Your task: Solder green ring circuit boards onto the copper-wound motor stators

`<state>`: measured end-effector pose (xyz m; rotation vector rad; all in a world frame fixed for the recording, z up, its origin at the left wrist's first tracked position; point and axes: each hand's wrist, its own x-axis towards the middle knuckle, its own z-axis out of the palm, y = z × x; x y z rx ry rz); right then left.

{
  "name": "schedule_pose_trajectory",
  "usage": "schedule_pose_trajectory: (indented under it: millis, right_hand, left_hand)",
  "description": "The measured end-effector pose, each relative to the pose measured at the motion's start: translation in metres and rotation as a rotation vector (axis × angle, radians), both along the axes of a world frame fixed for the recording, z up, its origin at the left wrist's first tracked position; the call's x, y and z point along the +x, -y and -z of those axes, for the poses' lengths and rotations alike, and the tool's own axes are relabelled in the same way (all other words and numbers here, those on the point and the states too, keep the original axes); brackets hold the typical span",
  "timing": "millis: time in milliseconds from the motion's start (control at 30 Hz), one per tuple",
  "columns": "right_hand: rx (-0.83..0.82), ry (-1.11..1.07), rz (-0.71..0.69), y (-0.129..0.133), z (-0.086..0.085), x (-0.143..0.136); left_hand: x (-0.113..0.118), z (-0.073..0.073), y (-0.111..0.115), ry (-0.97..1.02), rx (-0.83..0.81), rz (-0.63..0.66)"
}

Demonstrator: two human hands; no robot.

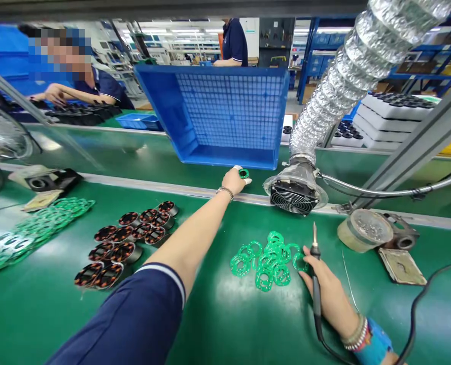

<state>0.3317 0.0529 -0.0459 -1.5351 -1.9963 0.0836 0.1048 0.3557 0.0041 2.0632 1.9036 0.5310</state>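
Observation:
My left hand (233, 182) is stretched far forward, by the foot of the blue crate, closed on a small round part with a green ring face (244, 174). White coverings show on its fingertips. My right hand (330, 289) grips a soldering iron (316, 289), tip pointing up and away. Its thumb and forefinger also reach a green ring-shaped circuit board (300, 262) at the edge of a loose pile of ring boards (265, 262). Left of my left arm, several wound motor coils in metal rings (122, 252) stand in rows on the green bench.
A blue crate (229, 157) stands tilted behind the bench rail. The fume fan (292, 197) hangs from a silver duct (335, 76). Right are a tub (366, 230), an iron stand (404, 235) and a sponge (402, 266). More green boards (31, 228) lie left. A co-worker (99, 88) sits opposite.

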Motion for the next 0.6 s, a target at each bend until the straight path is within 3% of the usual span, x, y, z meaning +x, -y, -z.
schedule_pose_trajectory:
  millis: [133, 267, 333, 433, 533, 600]
  right_hand:
    - [0.019, 0.033, -0.024, 0.001, 0.003, 0.003]
    - [0.074, 0.030, -0.028, -0.001, 0.008, 0.006]
    - [0.083, 0.035, -0.037, -0.003, 0.011, 0.007]
    - [0.063, 0.059, -0.045, -0.006, 0.014, 0.008]
    - [0.067, 0.079, -0.042, -0.007, 0.016, 0.010]
    - [0.070, 0.096, -0.046, -0.008, 0.017, 0.011]
  left_hand:
    - [0.008, 0.017, -0.005, -0.047, -0.063, -0.009]
    - [-0.007, 0.012, 0.026, -0.150, -0.025, 0.045]
    - [-0.030, 0.001, 0.048, -0.223, 0.010, 0.073]
    - [-0.086, -0.019, 0.078, -0.335, 0.008, 0.023]
    - [-0.146, -0.032, 0.097, -0.417, -0.094, -0.097]
    - [-0.171, -0.034, 0.106, -0.443, -0.176, -0.124]
